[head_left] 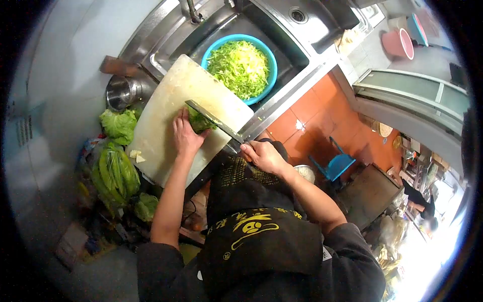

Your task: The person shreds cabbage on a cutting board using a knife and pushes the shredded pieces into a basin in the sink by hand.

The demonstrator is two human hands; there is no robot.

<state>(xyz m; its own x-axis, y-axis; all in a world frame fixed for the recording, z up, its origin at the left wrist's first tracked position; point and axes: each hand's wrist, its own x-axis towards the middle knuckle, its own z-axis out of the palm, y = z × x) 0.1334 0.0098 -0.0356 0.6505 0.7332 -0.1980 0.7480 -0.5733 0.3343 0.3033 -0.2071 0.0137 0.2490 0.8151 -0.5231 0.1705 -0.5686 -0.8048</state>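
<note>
My right hand [262,156] is wrapped round the handle of a kitchen knife [214,120], whose blade stands over the white cutting board [166,108]. Against the blade's near side lies a piece of green leafy vegetable [200,121], partly hidden by the knife. My left hand [188,136] presses on that piece, its fingers curled round it. Beyond the board, a blue basin [272,65] full of shredded green vegetable [239,69] sits in the sink. Small pale scraps [137,155] lie at the board's left edge.
The metal sink [166,48] with its faucet [193,12] borders the board. On the left are a lettuce head [118,126], bagged greens [115,173] and a metal pot [119,93]. A blue stool or chair [339,165] stands on the orange tiles. Another person [420,201] is far right.
</note>
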